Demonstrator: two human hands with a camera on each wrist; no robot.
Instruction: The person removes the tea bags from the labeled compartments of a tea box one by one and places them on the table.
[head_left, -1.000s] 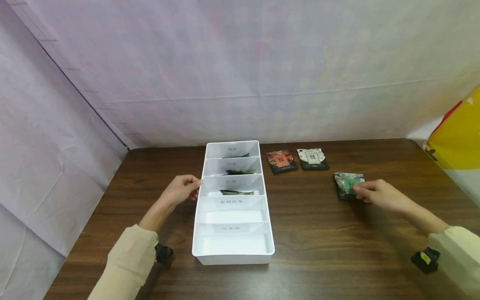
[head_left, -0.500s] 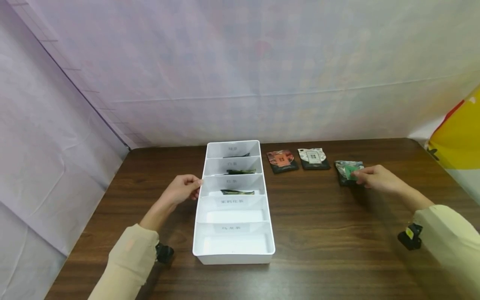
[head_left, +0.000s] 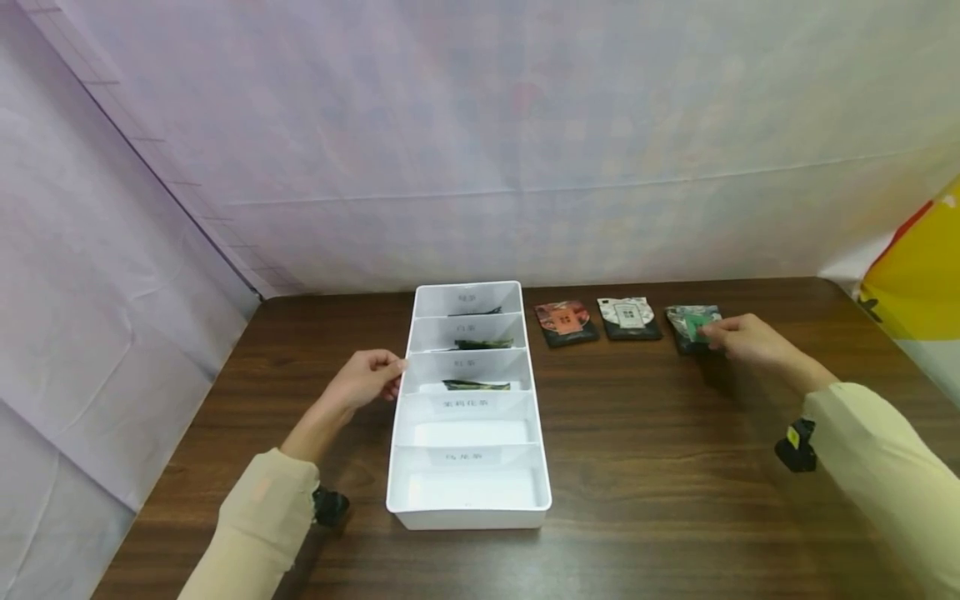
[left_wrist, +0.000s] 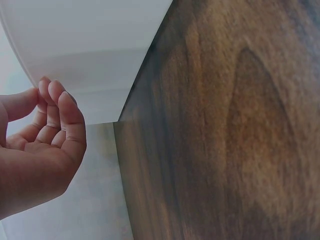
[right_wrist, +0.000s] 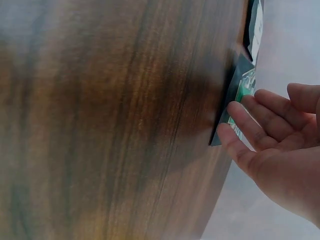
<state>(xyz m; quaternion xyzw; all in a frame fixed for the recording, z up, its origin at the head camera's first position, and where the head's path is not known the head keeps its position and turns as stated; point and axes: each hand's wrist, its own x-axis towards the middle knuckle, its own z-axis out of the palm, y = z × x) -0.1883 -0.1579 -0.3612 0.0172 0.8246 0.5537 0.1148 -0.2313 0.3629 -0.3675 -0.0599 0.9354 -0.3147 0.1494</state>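
A white divided box [head_left: 468, 487] with five labelled sections, several of them lengthwise, stands on the table. My left hand [head_left: 363, 382] pinches its left rim between thumb and fingertips, as the left wrist view also shows on the hand [left_wrist: 47, 135]. Dark sachets stand in the three far sections, one of them a green-black sachet [head_left: 476, 385]. At the right, a sachet with a green label [head_left: 686, 321] lies flat at the back. My right hand [head_left: 757, 346] rests its fingertips on that label. In the right wrist view its fingers [right_wrist: 242, 125] are extended, the thumb apart.
An orange-label sachet [head_left: 566, 323] and a white-label sachet [head_left: 628, 318] lie in a row between the box and the green-label one. A pale curtain [head_left: 480, 150] hangs behind the brown table [head_left: 637, 500]. Yellow cloth [head_left: 915, 292] hangs at the right.
My right hand has slid the green-label sachet away across the table, toward the back edge and into line with the other two. The left hand stays at the box rim.
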